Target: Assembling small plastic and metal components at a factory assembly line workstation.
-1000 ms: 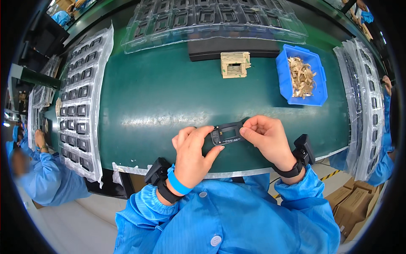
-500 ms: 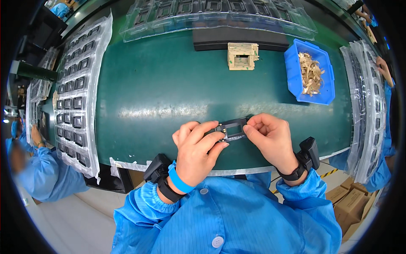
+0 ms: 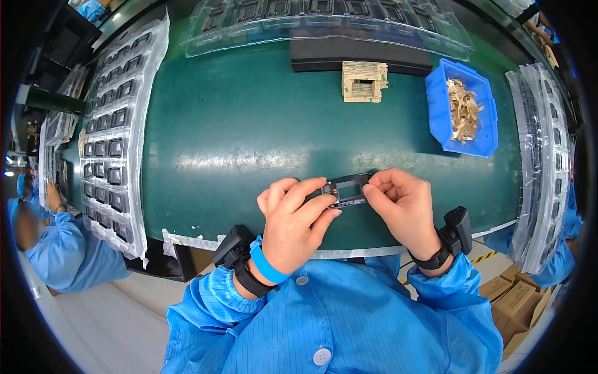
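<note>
Low over the green table, near its front edge, I hold a small black plastic frame (image 3: pixel 351 200) with a rectangular window and a few gold-coloured contacts at its left end. The fingers and thumb of my left hand (image 3: pixel 291 218) grip that left end and partly cover it. My right hand (image 3: pixel 405 202) pinches at the frame's right end between thumb and forefinger. Whether a thin film or strip is also in that pinch is too small to tell. The frame is slightly tilted, its right end a little farther from me.
A blue bin (image 3: pixel 440 115) of tan paper strips stands at the far right, beside a stack of tan slotted pieces (image 3: pixel 352 92). Behind them lie a black box (image 3: pixel 361 55) and a clear tray (image 3: pixel 261 42). Trays of black parts (image 3: pixel 115 146) line the left; stacked trays (image 3: pixel 529 168) the right.
Both hands and the black frame appear slightly farther right in the picture, as do the bin and stack, so the view has shifted a little. The grip looks the same.
</note>
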Motion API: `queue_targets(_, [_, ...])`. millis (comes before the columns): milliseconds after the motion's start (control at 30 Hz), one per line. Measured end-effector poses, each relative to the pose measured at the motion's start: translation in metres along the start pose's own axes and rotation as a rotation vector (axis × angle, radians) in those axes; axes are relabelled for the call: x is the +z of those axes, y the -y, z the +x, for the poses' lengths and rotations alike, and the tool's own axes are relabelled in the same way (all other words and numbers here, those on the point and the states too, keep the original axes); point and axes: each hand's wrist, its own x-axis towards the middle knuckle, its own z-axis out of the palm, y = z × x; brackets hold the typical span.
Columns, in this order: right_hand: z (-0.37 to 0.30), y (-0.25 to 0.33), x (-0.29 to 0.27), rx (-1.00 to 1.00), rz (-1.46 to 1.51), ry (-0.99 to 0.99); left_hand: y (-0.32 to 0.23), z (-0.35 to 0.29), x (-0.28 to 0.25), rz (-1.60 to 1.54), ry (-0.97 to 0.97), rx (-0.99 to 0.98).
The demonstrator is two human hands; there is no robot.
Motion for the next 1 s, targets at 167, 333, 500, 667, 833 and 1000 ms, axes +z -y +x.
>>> queue_targets(167, [-0.0012, 0.0011, -0.0005, -0.002, -0.010, 0.003, -0.0024, -0.0013, 0.0010, 0.041, -0.031, 0.032])
queue_targets(333, [-0.0012, 0.0016, 0.0005, -0.015, -0.015, -0.013, -0.0034, -0.0008, 0.0027, 0.058, -0.064, 0.054])
queue_targets(500, [-0.0011, -0.0003, 0.0017, -0.044, -0.008, -0.020, -0.0038, -0.0005, 0.0021, 0.075, -0.069, 0.066])
queue_targets(667, [-0.0014, -0.0018, 0.0027, -0.069, -0.014, -0.034, -0.0033, -0.0017, 0.0026, 0.103, -0.043, 0.065])
queue_targets(833, [-0.0018, 0.0003, 0.0024, -0.061, -0.033, -0.031, -0.0068, -0.0024, 0.0011, 0.164, 0.001, 0.077])
queue_targets(1000, [-0.0009, 0.0008, 0.0016, -0.070, -0.057, -0.025, -0.0070, -0.0022, 0.0031, 0.189, 0.010, 0.096])
